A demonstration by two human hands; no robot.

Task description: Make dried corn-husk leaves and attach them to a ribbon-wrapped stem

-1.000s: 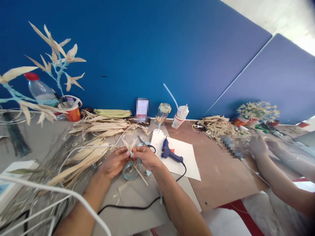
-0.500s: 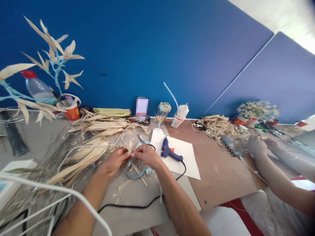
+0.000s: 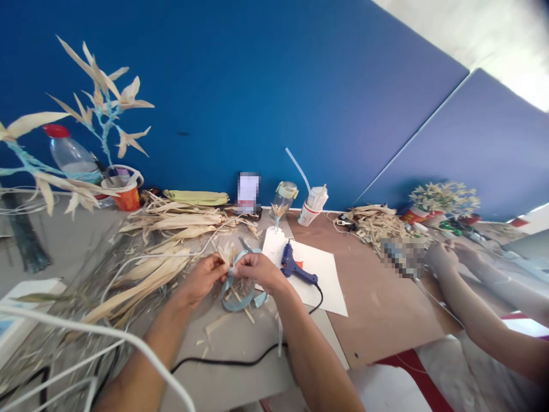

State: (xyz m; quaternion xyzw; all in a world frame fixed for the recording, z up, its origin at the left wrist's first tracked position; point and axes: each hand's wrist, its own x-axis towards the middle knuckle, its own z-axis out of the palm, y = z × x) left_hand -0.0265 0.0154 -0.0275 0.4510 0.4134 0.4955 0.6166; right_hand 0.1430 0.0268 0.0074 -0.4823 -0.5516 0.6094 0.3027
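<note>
My left hand (image 3: 204,277) is closed in a pinch at the base of a pale corn husk flower (image 3: 226,252), whose petals point up and away. Right beside it, my right hand (image 3: 261,271) pinches a light blue paper ribbon (image 3: 234,305) against the flower's base. The rest of the ribbon loops down onto the table below both hands. Just beyond the fingers lie scissors (image 3: 245,244), partly hidden by my right hand. A blue glue gun (image 3: 297,266) rests on a white sheet (image 3: 332,286) to the right.
Dried corn husks (image 3: 171,222) and thin wires (image 3: 141,297) cover the left side. A husk-flower branch stands in a red cup (image 3: 127,197). Behind are a phone (image 3: 247,191), a jar (image 3: 285,197) and a white cup (image 3: 309,214). Another person's hands (image 3: 444,260) work at right.
The view has shifted slightly. Both hands stay together at the flower's base, and my right fingers have moved a little along the ribbon there.
</note>
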